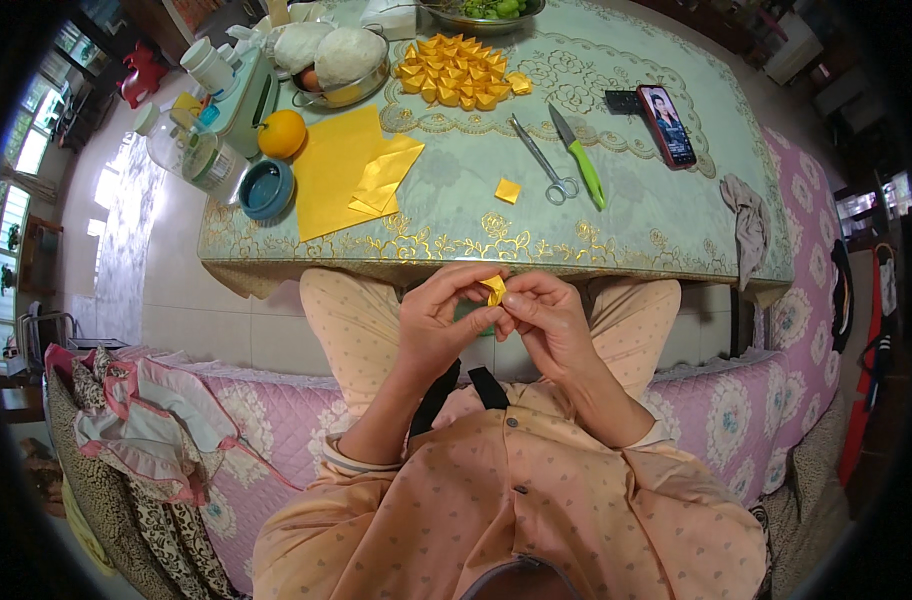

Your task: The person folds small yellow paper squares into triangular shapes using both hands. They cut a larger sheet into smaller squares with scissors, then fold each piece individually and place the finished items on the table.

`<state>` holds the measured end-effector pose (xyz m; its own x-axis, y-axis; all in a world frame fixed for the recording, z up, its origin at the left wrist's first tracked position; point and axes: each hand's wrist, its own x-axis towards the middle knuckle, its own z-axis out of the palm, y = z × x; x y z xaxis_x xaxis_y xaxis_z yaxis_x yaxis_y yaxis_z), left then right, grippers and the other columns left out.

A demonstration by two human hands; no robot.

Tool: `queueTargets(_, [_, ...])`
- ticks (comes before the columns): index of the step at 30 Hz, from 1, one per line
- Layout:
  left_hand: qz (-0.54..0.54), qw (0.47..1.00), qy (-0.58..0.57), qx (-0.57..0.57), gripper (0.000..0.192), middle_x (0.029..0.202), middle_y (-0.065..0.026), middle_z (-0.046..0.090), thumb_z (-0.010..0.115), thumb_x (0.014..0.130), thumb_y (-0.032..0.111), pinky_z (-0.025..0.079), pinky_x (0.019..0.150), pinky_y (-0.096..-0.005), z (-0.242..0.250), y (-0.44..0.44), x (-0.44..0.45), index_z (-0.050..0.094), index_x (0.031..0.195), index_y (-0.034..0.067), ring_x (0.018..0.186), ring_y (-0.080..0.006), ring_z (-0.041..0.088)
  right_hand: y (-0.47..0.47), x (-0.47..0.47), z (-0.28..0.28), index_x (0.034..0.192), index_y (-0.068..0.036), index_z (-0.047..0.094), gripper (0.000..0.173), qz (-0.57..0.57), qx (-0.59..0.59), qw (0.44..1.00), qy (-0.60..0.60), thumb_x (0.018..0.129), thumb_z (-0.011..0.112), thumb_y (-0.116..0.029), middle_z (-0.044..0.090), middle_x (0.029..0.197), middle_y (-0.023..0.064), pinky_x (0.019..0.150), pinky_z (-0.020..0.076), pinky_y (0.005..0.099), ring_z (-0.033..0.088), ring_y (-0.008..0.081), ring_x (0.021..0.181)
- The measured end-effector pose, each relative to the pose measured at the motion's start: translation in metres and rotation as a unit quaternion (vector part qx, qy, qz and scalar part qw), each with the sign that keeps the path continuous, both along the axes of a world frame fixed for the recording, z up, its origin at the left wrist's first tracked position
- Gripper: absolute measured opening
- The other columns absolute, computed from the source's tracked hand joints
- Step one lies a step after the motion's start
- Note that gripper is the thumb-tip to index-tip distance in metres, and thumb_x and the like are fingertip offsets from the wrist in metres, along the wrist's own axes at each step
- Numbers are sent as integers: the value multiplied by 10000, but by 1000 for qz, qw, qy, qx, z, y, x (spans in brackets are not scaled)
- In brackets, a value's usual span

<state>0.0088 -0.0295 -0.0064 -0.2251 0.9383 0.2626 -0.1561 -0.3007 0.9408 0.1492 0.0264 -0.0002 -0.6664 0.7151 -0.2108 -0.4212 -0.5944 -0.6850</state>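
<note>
Between my fingertips, just off the table's near edge, is a small folded piece of gold paper (pixel 493 289). My left hand (pixel 450 304) grips its left and upper side, while my right hand (pixel 542 311) pinches its right side. A small gold paper square (pixel 508 190) lies on the table in front of me. Farther back stands a dense cluster of folded gold paper pieces (pixel 456 71). To the left lie a large gold paper sheet (pixel 328 172) and several smaller gold strips (pixel 385 176), partly creased and overlapping it.
Metal scissors (pixel 544 161) and a green-handled knife (pixel 580 157) lie right of the square. A lit phone (pixel 666 127) leans on a black stand (pixel 622 102). At left are a blue bowl (pixel 266 189), an orange fruit (pixel 282 134) and a plastic bottle (pixel 193 154). A cloth (pixel 746 221) hangs over the right edge.
</note>
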Motion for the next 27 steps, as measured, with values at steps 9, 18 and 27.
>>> queueTargets(9, [23,997,73,-9,377,1025,-97,587,627,708,-57,442,722,-212,7,-2,1,559,1078,-22,808,-102,531,3,4,1,879,23,571,141,37,3,999,-6,833,552,-109,593,692,88,529,472,243,562,127,576])
queueTargets(18, [17,998,-62,-29,387,1064,-151,565,534,772,-101,448,775,-235,5,-4,10,473,1152,-52,898,-129,552,-6,-2,4,887,41,573,153,-2,58,998,-22,856,519,-99,578,675,91,527,460,244,544,136,560])
queueTargets(27, [-20,983,-176,-50,366,1096,-156,547,507,793,-95,456,765,-238,11,-7,10,463,1155,-60,854,-125,547,-7,-2,4,899,44,572,147,-14,30,999,-11,841,536,-86,575,663,89,523,461,244,542,138,547])
